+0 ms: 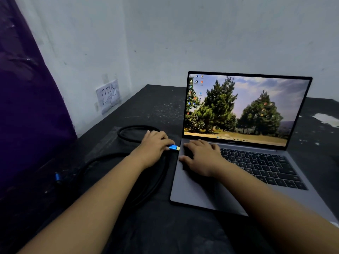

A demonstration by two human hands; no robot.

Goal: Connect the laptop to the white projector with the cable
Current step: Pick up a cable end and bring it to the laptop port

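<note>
From the head camera we cannot find the white projector anywhere, and the port on the laptop's [229, 153] left edge is too dark to make out. Our left hand [154, 147] hides the back of the blue plug [173, 147]; its fingers are clamped on that plug, whose gold tip points at the laptop's left edge, just beside it, though we cannot tell whether it touches. Our right hand [201, 158] lies flat and open on the laptop's keyboard deck near the left corner, gripping nothing and covering several keys. The laptop's front right corner is cut off behind our right forearm.

The laptop sits open on a black, scuffed table [161, 110], its screen showing trees and desktop icons. Pale walls meet in a corner behind the laptop.

Left of the laptop the black cable [135, 129] loops on the table, partly lost against the dark surface; its other blue plug [57, 176] lies farther left, blurred. A handwritten paper note [108, 96] hangs on the wall beyond the cable, and a purple cloth [27, 107] fills the far left.
</note>
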